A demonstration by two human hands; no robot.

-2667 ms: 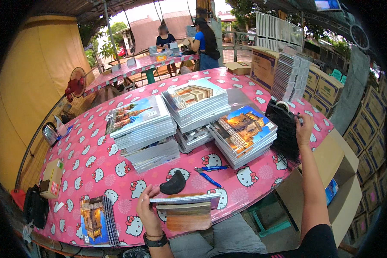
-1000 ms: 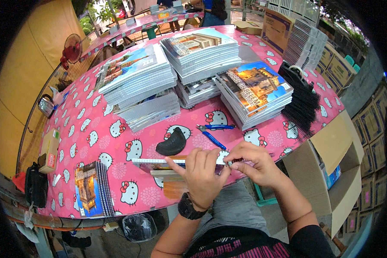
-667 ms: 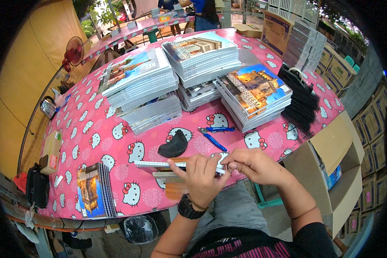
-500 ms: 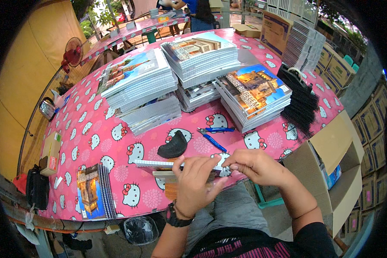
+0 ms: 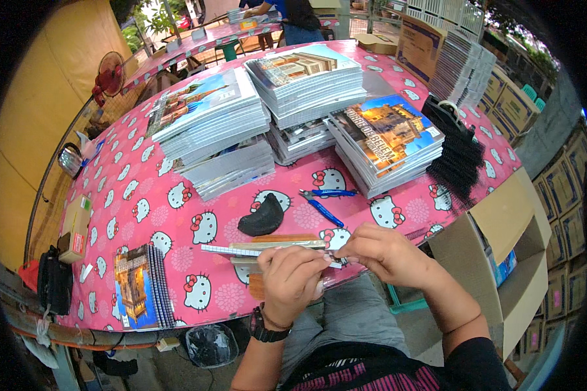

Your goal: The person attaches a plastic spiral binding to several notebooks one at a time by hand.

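At the table's near edge my left hand (image 5: 292, 270) is closed over a notebook (image 5: 225, 250) seen nearly edge-on, its white page edge sticking out to the left. My right hand (image 5: 379, 251) is pinched at the notebook's right end; whatever lies between its fingertips is too small to tell. Under and behind the notebook are wooden strips (image 5: 287, 238). Just beyond lie a dark, half-round pad (image 5: 262, 217) and blue-handled cutting pliers (image 5: 326, 207) with their handles spread.
Tall notebook stacks (image 5: 209, 114) fill the table's middle, with bundled black spiral coils (image 5: 453, 159) at right. Finished-looking spiral notebooks (image 5: 140, 290) lie at left. An open carton (image 5: 525, 260) stands by my right arm. Another person (image 5: 300, 23) is at a far table.
My left hand has closed down over the notebook, its fingers bending in. A wooden strip behind the notebook now shows. My right hand has shifted only slightly.
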